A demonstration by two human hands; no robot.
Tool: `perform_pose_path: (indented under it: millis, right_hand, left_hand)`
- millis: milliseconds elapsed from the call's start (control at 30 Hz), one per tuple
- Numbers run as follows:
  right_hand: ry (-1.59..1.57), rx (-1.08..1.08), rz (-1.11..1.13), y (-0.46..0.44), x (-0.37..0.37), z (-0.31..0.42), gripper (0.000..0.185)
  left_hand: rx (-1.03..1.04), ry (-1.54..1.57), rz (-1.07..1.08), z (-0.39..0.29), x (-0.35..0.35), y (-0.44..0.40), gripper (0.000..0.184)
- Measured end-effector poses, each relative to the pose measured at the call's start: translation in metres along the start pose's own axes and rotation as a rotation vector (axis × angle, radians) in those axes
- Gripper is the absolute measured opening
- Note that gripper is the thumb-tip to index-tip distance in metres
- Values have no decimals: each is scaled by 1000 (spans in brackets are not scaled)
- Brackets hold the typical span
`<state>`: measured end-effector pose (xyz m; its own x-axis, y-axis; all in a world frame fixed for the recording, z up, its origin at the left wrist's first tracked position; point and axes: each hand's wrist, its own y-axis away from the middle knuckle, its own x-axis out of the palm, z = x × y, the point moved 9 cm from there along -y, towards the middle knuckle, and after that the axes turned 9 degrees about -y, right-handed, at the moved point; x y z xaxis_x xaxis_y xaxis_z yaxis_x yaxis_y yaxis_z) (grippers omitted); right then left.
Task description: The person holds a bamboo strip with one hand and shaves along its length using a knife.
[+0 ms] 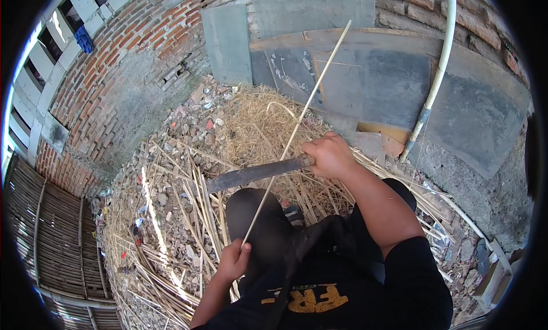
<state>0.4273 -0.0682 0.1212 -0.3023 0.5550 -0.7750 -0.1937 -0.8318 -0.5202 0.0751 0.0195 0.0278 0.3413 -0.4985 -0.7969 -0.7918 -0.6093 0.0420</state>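
Observation:
My right hand [330,155] is closed around the handle of a machete [257,174], whose broad dark blade points left. A long, thin pale bamboo strip [308,101] runs from my left hand up toward the wall panels. The blade crosses the strip above my knee; whether they touch, I cannot tell. My left hand [233,260] grips the strip's lower end beside my knee, thumb along it. A curled pale shaving [279,106] shows by the strip over a heap of shavings [251,124].
Split bamboo strips [165,278] lie in bundles on the rubble ground at left. A brick wall [131,39] and grey panels [388,73] stand ahead. A pale pole [444,61] leans at right. A woven bamboo screen [57,233] is at far left.

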Motion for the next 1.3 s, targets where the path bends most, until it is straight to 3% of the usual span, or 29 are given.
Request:
perform_pose_path:
  millis: [100, 200, 300, 600, 900, 1000, 1100, 1200, 1300]
  right_hand:
    - [23, 146, -39, 1, -11, -27, 25]
    - [9, 316, -226, 7, -34, -57, 29]
    - [-76, 369, -176, 10, -35, -65, 33]
    - [-51, 309, -216, 7, -36, -48, 30]
    - [56, 34, -39, 1, -6, -4, 26]
    - [34, 31, 6, -1, -5, -4, 24]
    - [54, 86, -33, -1, -20, -23, 26]
    - [9, 338, -245, 7, -52, -67, 28]
    - [-21, 382, -226, 11, -49, -72, 32]
  left_hand:
    - [-31, -10, 14, 11, 1, 4, 42]
    - [-41, -18, 24, 16, -1, 8, 43]
    - [-41, -17, 21, 9, -1, 9, 43]
    - [-17, 33, -38, 12, 0, 8, 49]
    - [-29, 9, 23, 4, 7, 0, 45]
    - [-37, -8, 45, 6, 6, 3, 41]
    - [-40, 37, 33, 19, 6, 11, 38]
    - [-34, 51, 23, 18, -5, 16, 35]
    - [-25, 24, -21, 9, -14, 12, 38]
